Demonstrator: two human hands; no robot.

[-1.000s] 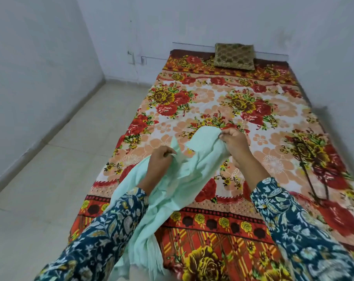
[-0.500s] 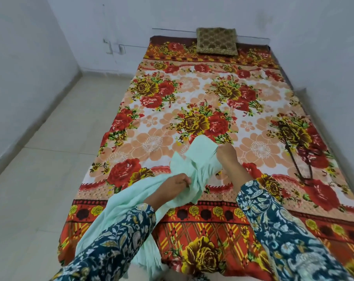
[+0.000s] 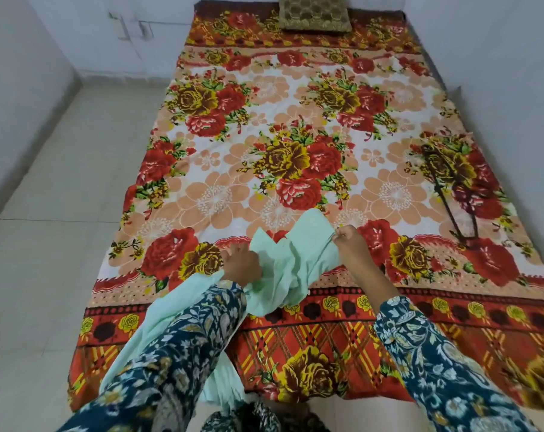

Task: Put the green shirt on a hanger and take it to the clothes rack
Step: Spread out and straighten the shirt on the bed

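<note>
A person in dark blue floral sleeves [image 3: 177, 347] holds a pale mint-green fabric shirt [image 3: 295, 269] over the near end of a red and orange floral bedsheet [image 3: 295, 126]. The right hand [image 3: 351, 244] pinches its upper edge. The left hand [image 3: 241, 265] touches the bunched folds, too blurred to tell its grip.

A plain mint-green cloth shirt [image 3: 298, 266] lies on the rectangular bedspread [image 3: 264, 120] of red and mustard roses on peach-white. At the bedspread's far edge, the square olive-gold cushion [image 3: 315, 15] bears a honeycomb pattern.
</note>
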